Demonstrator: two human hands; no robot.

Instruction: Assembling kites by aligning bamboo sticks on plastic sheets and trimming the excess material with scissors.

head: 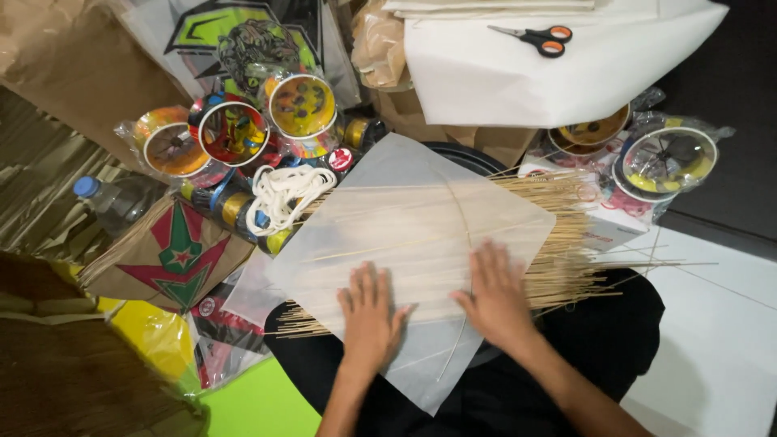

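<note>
Translucent white paper (405,235), cut as a diamond, lies across the person's lap on a bundle of thin bamboo sticks (558,235), and both hands rest flat on its near half. The left hand (368,311) and the right hand (495,293) are spread, fingers pointing far, palms pressing the sheet and pinching nothing. A thin spine stick under the paper runs near to far just left of the right hand, so that hand is nearer to it. The stick bundle runs left to right. Left of the sheet lies a brown paper kite (174,259) with a red and green star shape. Farther off stand bright round string spools (235,129), a white cord coil (287,190), a larger white sheet (550,73) and orange-handled scissors (538,37).
</note>
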